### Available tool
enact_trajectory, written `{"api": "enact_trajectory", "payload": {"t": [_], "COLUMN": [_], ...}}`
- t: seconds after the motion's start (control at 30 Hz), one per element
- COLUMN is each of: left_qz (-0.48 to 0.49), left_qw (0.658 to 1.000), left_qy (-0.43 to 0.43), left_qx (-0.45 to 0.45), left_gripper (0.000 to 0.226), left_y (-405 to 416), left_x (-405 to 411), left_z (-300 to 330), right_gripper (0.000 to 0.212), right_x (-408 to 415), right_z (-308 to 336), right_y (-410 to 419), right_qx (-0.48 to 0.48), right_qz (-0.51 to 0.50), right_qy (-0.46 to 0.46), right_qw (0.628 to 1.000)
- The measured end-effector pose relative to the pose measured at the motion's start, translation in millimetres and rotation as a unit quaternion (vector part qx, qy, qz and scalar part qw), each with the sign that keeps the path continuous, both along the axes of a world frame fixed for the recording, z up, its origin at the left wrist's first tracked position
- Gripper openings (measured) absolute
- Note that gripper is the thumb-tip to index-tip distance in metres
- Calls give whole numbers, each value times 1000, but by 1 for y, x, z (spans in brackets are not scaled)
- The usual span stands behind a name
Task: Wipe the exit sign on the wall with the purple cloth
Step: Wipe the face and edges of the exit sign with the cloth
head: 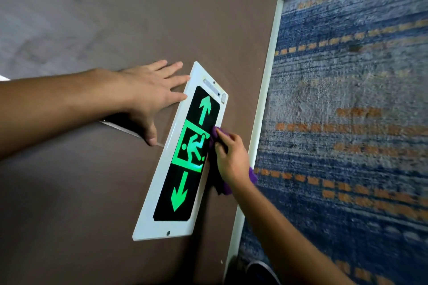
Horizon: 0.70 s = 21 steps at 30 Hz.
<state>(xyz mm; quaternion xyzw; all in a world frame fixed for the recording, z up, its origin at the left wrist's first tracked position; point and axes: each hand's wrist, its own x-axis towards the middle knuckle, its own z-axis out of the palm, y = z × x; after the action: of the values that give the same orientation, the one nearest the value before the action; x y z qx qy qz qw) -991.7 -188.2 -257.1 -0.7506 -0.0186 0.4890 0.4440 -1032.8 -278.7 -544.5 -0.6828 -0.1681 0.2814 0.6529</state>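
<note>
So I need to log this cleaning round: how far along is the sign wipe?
Under way. The right hand presses the purple cloth on the exit sign at its floor-side edge, beside the running-man panel. The left hand lies flat on the wall. The arrows are uncovered; whether they have been wiped cannot be told.

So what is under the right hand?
The purple cloth, pressed by the right hand on the exit sign. The sign's edge beneath is covered and cannot be seen.
</note>
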Motion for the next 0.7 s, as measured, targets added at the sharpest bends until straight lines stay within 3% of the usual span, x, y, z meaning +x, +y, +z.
{"api": "enact_trajectory", "payload": {"t": [0.17,0.4,0.7], "left_qz": [6,-5,-5], "left_qw": [1000,999,999], "left_qy": [3,-45,-36], "left_qx": [14,-13,0], "left_gripper": [132,122,117], "left_y": [-4,-9,-15], "left_x": [-4,-13,-24], "left_z": [-1,-3,-2], "right_gripper": [44,42,42], "right_x": [-79,-70,-118], "right_z": [-4,-8,-9], "right_y": [-34,-45,-67], "right_qx": [30,20,22], "right_qz": [-11,31,59], "right_qy": [42,10,-14], "right_qw": [999,999,998]}}
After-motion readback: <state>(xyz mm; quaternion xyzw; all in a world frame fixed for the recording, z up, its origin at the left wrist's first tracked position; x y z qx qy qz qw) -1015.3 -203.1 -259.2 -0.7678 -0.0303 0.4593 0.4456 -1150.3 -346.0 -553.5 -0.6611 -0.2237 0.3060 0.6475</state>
